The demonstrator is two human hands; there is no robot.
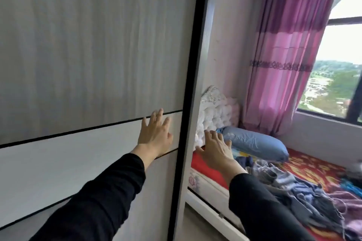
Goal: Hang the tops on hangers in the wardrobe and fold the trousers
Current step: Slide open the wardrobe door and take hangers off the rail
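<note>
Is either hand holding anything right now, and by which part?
Nothing is held. The left hand, fingers spread, lies flat against the pale grey sliding wardrobe door; the right hand is open beside the door's black edge.

No writing, label, brand, number or sign can be read anywhere in the view. The wardrobe door (88,45) shows only pale wood grain crossed by thin black lines. The other markings are ornament, not text: a looping embroidered band across the pink curtain (282,64) and a blurred red-and-gold pattern on the bed cover (313,164).
</note>
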